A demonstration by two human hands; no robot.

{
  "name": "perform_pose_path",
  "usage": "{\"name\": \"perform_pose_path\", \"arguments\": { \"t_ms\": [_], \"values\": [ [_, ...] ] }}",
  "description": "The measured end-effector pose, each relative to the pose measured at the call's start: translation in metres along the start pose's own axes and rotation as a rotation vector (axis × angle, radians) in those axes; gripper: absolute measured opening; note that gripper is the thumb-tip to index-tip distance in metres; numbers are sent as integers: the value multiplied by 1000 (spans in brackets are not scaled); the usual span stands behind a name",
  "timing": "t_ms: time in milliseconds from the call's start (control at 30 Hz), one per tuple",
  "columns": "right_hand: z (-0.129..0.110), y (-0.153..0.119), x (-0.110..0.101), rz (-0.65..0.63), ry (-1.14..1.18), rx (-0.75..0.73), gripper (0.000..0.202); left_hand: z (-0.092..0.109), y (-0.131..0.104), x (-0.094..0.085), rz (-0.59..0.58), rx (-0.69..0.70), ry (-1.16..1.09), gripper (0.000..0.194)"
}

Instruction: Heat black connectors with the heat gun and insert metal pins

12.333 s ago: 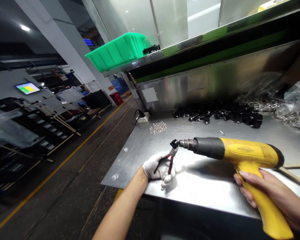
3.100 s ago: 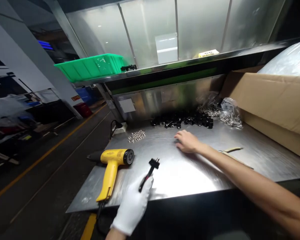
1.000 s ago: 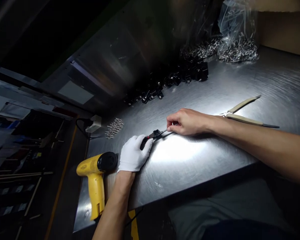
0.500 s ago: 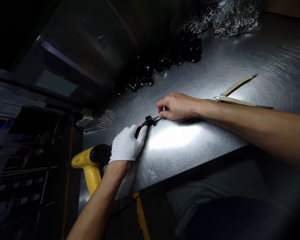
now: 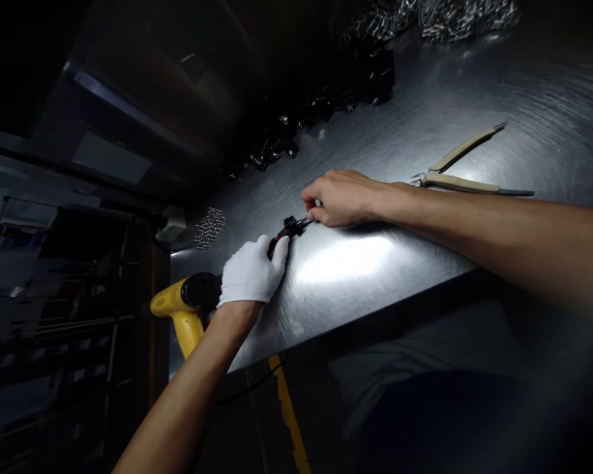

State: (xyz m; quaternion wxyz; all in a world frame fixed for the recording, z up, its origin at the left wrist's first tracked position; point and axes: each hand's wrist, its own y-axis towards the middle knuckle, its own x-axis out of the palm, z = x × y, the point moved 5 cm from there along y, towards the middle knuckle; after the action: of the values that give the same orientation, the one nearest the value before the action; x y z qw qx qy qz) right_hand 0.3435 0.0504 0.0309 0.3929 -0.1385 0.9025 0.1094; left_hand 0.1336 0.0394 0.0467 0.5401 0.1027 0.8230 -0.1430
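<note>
My gloved left hand (image 5: 251, 271) had its fingers clamped on the red-and-black tool (image 5: 275, 244), with the small black part (image 5: 290, 226) at its tip, low over the metal tabletop (image 5: 340, 296). My bare right hand (image 5: 343, 199) pinched a thin metal piece (image 5: 304, 222) against that part. Cream-handled pliers (image 5: 462, 183) lay open near my right forearm.

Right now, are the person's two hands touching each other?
Apart; the head view shows a black part between the gloved left hand and the bare right hand.
</note>
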Motion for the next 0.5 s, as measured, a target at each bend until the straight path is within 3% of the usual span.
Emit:
{"name": "perform_pose_path", "arguments": {
  "t_ms": [300, 500],
  "values": [
    [-8, -8, -4, -13, -42, 9, 12, 7, -5, -2, 3, -40, 26, 67],
    [-17, -10, 2, 60, -102, 60, 19, 11, -2, -2, 3, -93, 8, 67]
  ]
}}
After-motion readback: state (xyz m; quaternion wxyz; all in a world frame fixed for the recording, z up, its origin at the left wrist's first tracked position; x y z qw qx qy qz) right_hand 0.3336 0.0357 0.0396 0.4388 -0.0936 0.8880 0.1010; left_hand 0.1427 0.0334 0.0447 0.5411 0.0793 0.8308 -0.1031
